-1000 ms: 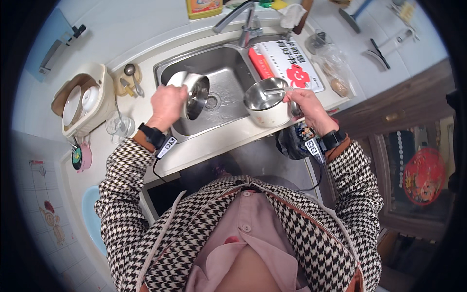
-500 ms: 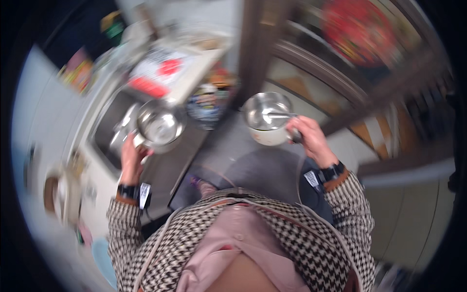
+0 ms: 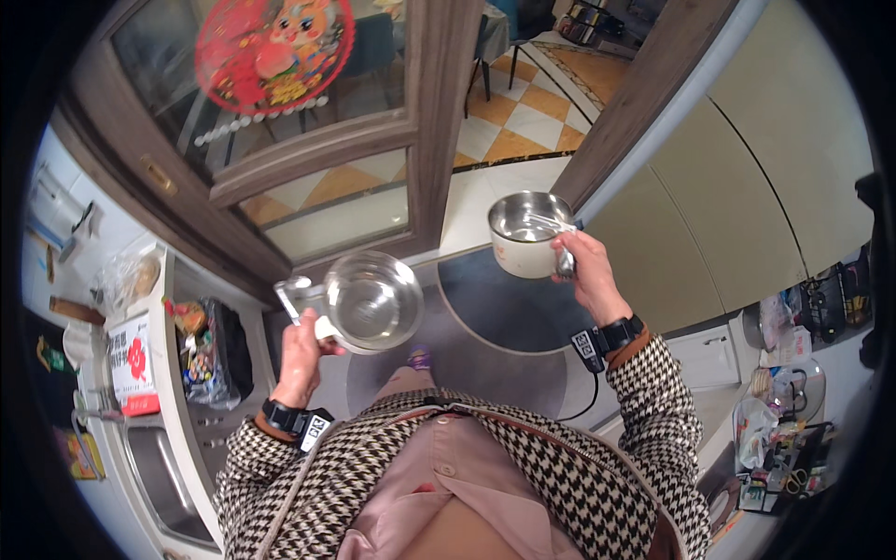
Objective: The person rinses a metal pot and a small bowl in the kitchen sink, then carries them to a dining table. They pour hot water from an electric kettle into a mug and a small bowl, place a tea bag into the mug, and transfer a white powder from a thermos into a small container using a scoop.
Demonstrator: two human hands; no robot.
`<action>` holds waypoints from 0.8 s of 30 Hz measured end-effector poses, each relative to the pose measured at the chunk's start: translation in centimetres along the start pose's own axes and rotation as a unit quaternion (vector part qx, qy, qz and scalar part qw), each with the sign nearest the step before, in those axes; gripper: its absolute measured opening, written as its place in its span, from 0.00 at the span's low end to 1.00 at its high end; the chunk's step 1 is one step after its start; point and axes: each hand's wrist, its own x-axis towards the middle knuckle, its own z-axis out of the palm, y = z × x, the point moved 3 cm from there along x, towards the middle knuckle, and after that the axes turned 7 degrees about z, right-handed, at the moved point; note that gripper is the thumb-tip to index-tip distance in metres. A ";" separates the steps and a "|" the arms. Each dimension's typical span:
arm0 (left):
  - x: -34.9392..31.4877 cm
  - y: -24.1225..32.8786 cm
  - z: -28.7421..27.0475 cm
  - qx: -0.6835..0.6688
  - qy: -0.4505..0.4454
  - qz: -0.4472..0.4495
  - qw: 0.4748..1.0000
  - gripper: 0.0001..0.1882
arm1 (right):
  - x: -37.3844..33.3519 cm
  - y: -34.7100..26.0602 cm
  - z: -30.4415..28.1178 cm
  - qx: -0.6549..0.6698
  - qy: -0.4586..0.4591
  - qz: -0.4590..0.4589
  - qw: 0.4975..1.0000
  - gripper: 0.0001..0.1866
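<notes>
Kitchen floor below, glass door point(image 3: 308, 168) ahead, counter and sink point(image 3: 163, 476) far left. Left hand point(image 3: 301, 350) closed on the handle of a steel bowl-shaped pan point(image 3: 371, 301) — held level at waist height. Right hand point(image 3: 586, 275) wrapped around a small steel pot point(image 3: 527, 233) — upright, a utensil inside, clear of the body.

The left hand point(image 3: 301, 353) hides most of the bowl's point(image 3: 371, 301) handle, and the right hand point(image 3: 583, 273) covers the pot's point(image 3: 525, 233) grip. The sink point(image 3: 159, 481) is cut off by the dark rim. Clutter on the right worktop point(image 3: 779, 439) is too small to tell.
</notes>
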 end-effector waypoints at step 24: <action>16.8 -3.1 31.5 -0.175 -0.134 0.001 0.975 0.24 | -2.8 -3.2 -14.1 -0.033 0.150 -0.073 0.986 0.10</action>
